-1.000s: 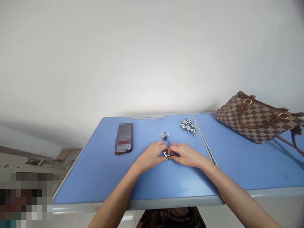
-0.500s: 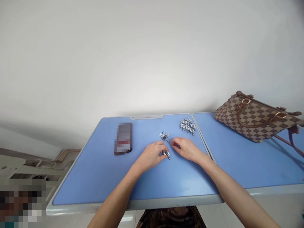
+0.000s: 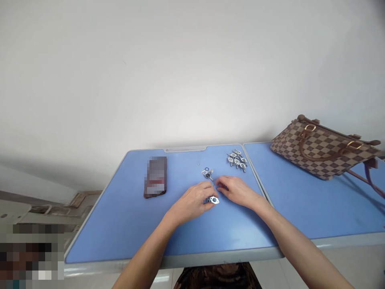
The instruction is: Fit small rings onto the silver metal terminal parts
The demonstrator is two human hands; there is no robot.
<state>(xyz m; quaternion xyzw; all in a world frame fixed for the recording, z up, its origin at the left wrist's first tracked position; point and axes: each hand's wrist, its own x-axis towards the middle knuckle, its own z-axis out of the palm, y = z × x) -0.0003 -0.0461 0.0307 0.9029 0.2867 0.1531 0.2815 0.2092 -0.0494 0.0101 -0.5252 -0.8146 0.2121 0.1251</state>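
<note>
**Flanged fitting at left grip, mid-surface**

Flanged metal fitting (image 3: 213, 200) lies mid-way along the blue surface (image 3: 114, 237), a little nearer the front edge. Long axis runs roughly left-right, oval plate end to the right.

Left grip (image 3: 192, 202) is the nearer: fingers curled down, tips touching the fitting's left end. Firm hold or mere contact: cannot tell.

Right grip (image 3: 236, 190) sits just beyond and to the right of the fitting, not touching it, fingers half-curled and bunched. Anything between them is too small to tell.

Second fitting (image 3: 207, 173) lies just beyond the grips, toward the far edge. Cluster of similar fittings (image 3: 236, 159) sits near the far right corner. Pixelated dark flat object (image 3: 155, 177) lies near the far left corner. Checkered brown handbag (image 3: 323, 150) stands on the adjoining surface panel (image 3: 331, 208).
</note>
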